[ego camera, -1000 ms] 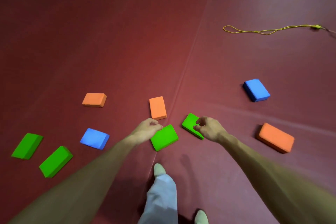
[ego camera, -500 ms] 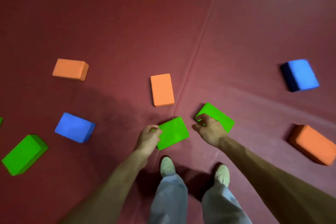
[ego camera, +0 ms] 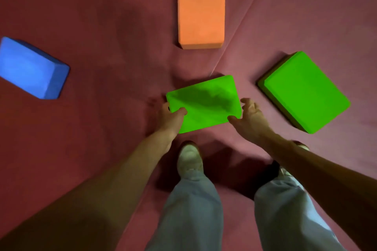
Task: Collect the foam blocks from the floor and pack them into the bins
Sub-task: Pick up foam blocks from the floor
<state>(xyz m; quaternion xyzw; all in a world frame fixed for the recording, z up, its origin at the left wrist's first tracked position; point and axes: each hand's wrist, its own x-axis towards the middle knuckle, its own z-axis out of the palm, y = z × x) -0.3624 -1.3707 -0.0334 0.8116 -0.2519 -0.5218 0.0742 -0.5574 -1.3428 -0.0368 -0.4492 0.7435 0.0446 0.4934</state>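
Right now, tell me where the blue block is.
Head view, far left on the floor: the blue block lies left of the orange block and the green block that the left hand grips.

White shoes (ego camera: 189, 159) (pale trousers (ego camera: 193, 210) above) stand on maroon mat (ego camera: 102, 16).

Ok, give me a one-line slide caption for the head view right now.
Left hand grips the near green foam block, right hand open at its other end.
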